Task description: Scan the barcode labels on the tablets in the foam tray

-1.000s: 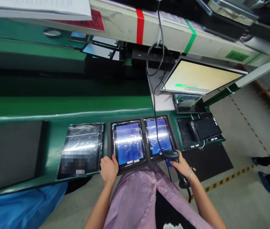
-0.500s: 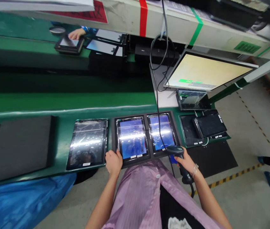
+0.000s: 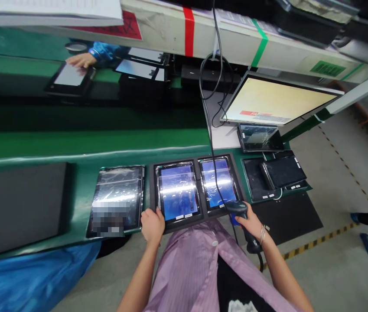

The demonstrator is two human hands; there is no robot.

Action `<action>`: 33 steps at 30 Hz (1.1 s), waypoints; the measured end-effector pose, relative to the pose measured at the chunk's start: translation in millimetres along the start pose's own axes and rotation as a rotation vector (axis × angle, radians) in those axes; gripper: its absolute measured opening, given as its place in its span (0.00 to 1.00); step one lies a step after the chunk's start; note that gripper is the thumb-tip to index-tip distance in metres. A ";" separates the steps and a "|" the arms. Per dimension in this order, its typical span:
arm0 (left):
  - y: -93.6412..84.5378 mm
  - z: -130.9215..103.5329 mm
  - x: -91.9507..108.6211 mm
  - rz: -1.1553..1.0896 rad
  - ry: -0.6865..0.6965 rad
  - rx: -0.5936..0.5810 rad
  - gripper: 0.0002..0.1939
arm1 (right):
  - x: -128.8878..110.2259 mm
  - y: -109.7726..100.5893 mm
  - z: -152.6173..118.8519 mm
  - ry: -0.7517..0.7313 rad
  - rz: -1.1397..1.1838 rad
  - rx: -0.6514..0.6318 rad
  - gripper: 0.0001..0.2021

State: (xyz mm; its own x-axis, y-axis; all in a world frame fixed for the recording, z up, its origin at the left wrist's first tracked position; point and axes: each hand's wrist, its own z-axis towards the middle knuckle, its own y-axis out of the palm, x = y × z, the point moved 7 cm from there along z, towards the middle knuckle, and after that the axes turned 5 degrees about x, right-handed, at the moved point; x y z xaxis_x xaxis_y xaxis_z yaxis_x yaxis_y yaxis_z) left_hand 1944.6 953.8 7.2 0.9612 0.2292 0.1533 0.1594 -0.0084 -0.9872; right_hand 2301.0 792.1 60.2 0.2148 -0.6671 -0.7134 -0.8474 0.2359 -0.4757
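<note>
1. The barcode scanner (image 3: 237, 209) is in the right hand (image 3: 250, 223), its head over the near right corner of the black tray (image 3: 204, 209) and its handle slanting down toward the near side.
2. The right hand's grip is closed around the scanner; a black cable (image 3: 213, 143) runs down across the right part of the tray to the scanner area.
3. The left hand (image 3: 152, 226) is at the tray's near left corner, its grip curled closed on the edge, thumb on top.
4. In the tray lie two film-covered tablets with blue screens lit, side by side: the left lit tablet (image 3: 177, 190) and the right lit tablet (image 3: 218, 182), both with small white labels at the near edge.
5. Left of the tray, a dark tablet (image 3: 120, 186) lies on the green table (image 3: 81, 195); farther left is a flat dark grey slab (image 3: 21, 203).
6. Right of the tray are more dark tablets (image 3: 284, 171), partly overlapping.
7. Beyond them, a propped tablet (image 3: 260, 138) leans below a monitor (image 3: 281, 97) showing a pale yellow screen with a red mark.
8. At the far left, a co-worker's hand (image 3: 81, 60) in a blue sleeve touches a device with a white screen (image 3: 70, 78).
</note>
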 end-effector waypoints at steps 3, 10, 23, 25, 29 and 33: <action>-0.9 1.7 -0.9 -0.004 0.004 -0.001 0.19 | -1.4 -0.2 -1.4 -0.008 0.011 0.004 0.34; 8.1 5.2 2.8 -0.082 0.002 -0.015 0.19 | -6.8 9.9 -3.5 0.045 0.126 -0.078 0.36; -0.9 4.0 22.4 -0.103 0.001 -0.078 0.24 | -36.1 70.1 -11.9 0.043 0.166 -0.247 0.32; 0.6 4.1 21.2 -0.118 -0.013 -0.101 0.25 | -41.9 77.8 -12.8 0.010 0.100 -0.247 0.32; 4.2 6.2 17.6 -0.161 -0.024 -0.084 0.27 | -46.3 90.9 -13.6 -0.033 0.004 -0.242 0.33; 7.5 7.4 14.6 -0.185 -0.044 -0.096 0.28 | -47.4 100.4 -14.4 0.022 0.141 -0.265 0.33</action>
State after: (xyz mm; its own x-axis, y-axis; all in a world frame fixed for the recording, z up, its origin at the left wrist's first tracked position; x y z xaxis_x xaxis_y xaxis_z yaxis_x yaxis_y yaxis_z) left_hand 1958.1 964.3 1.7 0.9031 0.2779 0.3273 0.3549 -0.0543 -0.9333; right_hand 2198.7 837.3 53.6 0.0785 -0.6564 -0.7503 -0.9658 0.1365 -0.2205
